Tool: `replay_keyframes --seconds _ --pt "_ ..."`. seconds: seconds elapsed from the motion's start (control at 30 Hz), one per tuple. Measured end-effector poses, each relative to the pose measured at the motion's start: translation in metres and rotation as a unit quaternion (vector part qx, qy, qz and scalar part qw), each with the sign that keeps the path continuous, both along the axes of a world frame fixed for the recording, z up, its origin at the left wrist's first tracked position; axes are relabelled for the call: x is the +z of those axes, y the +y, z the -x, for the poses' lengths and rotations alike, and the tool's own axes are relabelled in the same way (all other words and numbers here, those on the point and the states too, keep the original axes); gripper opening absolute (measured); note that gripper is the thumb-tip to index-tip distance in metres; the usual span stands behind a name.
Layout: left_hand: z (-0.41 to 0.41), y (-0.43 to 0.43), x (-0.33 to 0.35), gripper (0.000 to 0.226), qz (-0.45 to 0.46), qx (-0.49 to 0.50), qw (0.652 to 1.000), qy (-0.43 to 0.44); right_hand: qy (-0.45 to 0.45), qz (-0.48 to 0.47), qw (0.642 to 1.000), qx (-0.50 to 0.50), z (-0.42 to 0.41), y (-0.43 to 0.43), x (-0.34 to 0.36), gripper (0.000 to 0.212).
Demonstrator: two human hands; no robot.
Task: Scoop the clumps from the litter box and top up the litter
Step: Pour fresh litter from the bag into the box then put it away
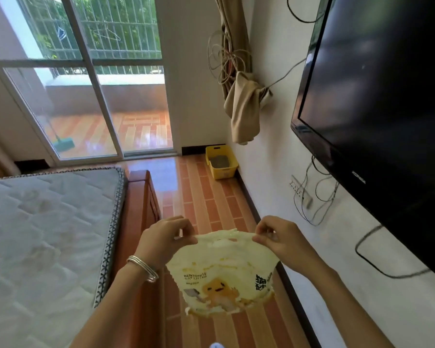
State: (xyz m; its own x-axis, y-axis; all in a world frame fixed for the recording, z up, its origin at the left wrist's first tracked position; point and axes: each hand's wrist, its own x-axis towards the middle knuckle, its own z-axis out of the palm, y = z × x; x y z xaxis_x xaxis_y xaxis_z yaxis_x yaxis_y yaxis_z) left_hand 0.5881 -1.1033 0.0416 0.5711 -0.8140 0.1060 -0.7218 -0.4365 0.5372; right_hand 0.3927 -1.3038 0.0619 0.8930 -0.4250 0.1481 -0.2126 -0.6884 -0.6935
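Observation:
A pale yellow bag of bentonite cat litter (221,272), printed with a cartoon figure, hangs in the air in front of me over the tiled floor. My left hand (165,238) pinches the bag's top left corner. My right hand (279,237) pinches the top right corner. The bag's top edge is stretched between the two hands. Far ahead, in the corner by the wall, a yellow plastic litter box (222,172) stands on the floor with grey litter inside. No scoop is in sight.
A bed with a bare quilted mattress (48,222) and wooden frame fills the left. A wall-mounted black TV (377,96) with dangling cables juts out on the right. A narrow strip of orange tiled floor (211,202) runs to the litter box. Glass sliding doors (91,96) lie ahead.

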Motion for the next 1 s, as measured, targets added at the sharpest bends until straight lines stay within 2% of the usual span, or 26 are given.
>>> replay_keyframes --seconds 0.13,0.27,0.33,0.7,0.8,0.9,1.0 --pt "-0.06 -0.048 0.008 0.028 -0.01 0.0 1.0 0.002 -0.003 -0.002 1.0 -0.01 -0.062 -0.048 0.003 0.014" --pt "-0.114 -0.088 0.009 0.015 -0.003 -0.005 1.0 0.005 -0.006 0.013 1.0 -0.01 -0.121 -0.088 0.005 0.015" --pt "-0.138 -0.102 0.006 0.015 -0.007 -0.015 1.0 0.006 -0.006 0.022 1.0 -0.014 -0.145 -0.101 0.004 0.015" --pt "-0.311 -0.17 -0.01 0.016 -0.048 -0.061 0.997 0.018 0.013 0.017 0.998 -0.064 -0.298 -0.147 -0.016 0.014" --pt "-0.364 -0.185 -0.007 0.021 -0.039 -0.076 0.996 0.024 0.02 0.008 0.996 -0.086 -0.345 -0.153 -0.01 0.014" --pt "-0.414 -0.198 -0.003 0.011 -0.027 -0.091 0.995 0.024 0.014 0.006 0.994 -0.107 -0.389 -0.157 -0.005 0.014" --pt "-0.459 -0.213 -0.003 0.012 -0.004 -0.102 0.995 0.018 0.01 0.002 0.993 -0.118 -0.426 -0.162 -0.005 0.014"
